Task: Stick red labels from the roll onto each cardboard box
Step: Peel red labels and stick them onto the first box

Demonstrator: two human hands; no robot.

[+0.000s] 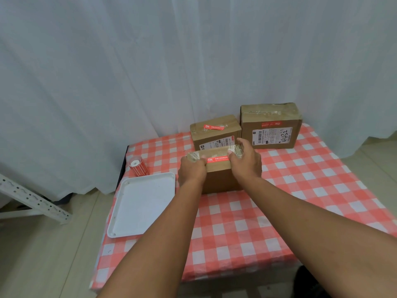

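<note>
Three brown cardboard boxes stand on the checked table. The nearest box (219,177) carries a red label (217,159) along its top front edge. My left hand (191,169) presses on the label's left end and grips the box's left corner. My right hand (246,161) presses on the label's right end and holds the box's right side. Behind it, the middle box (214,131) has a red label (213,127) on top. The far right box (270,125) shows a red label (271,124) on its front. The red label roll (138,166) stands at the left.
A white tray (141,204) lies on the table's left part, just right of the edge. The red-and-white checked tablecloth (268,211) covers the table. White curtains (150,61) hang behind. A white metal rack leg (32,198) lies on the floor at left.
</note>
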